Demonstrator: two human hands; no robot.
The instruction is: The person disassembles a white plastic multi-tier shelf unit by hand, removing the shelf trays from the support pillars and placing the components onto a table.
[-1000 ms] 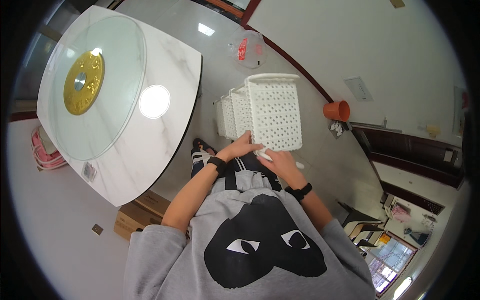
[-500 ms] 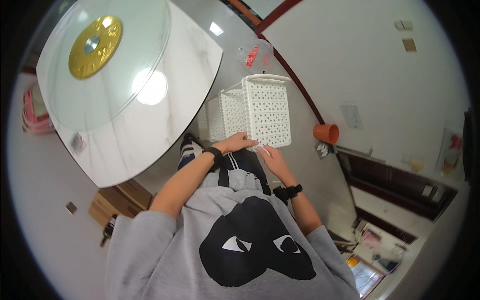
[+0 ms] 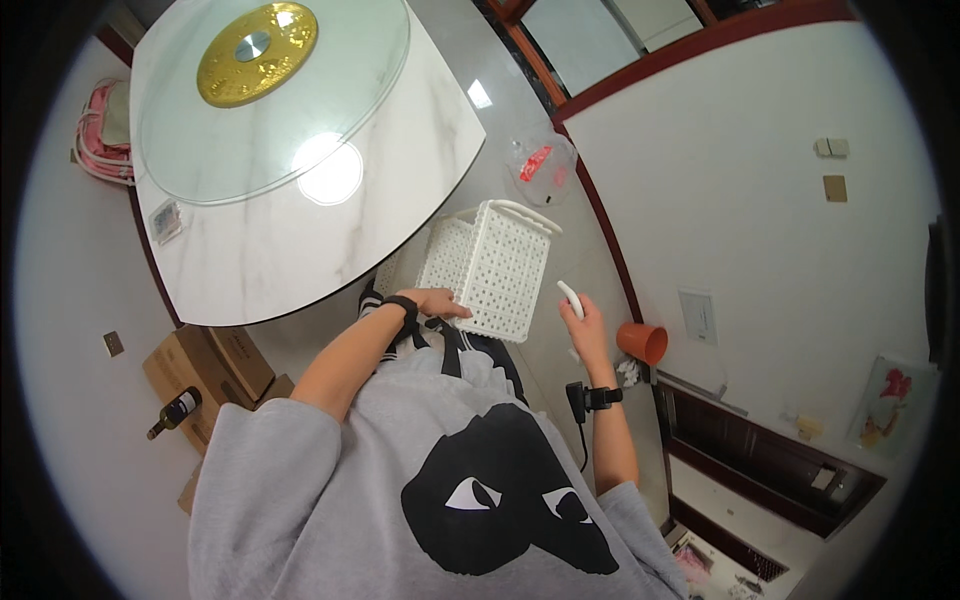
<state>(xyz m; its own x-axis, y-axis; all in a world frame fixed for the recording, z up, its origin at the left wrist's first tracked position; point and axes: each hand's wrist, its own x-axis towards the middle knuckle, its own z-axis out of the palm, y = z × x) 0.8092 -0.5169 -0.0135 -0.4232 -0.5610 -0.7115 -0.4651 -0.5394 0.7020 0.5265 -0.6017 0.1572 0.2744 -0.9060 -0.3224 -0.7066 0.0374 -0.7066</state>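
A white plastic tiered rack (image 3: 508, 275) with star-shaped holes stands in front of me, tilted in view, a curved handle (image 3: 530, 214) at the far end of its top tier. My left hand (image 3: 440, 302) grips the near left edge of that top tier, its fingertips partly hidden by the rim. To the right of the rack and apart from it, my right hand (image 3: 590, 325) is closed around a loose curved white handle (image 3: 569, 295). One end of this handle sticks out above the fingers.
A marble-patterned table (image 3: 400, 190) with a glass turntable (image 3: 180, 165) lies to the left. A clear plastic bag (image 3: 540, 168) is on the floor beyond the rack. An orange bin (image 3: 642, 343) stands by the right wall. Cardboard boxes (image 3: 195, 375) and a bottle (image 3: 178, 410) are at lower left.
My right hand has moved away from the rack to the right, the loose white handle now showing in it. The left hand stays at the rack's near edge. The view has shifted.
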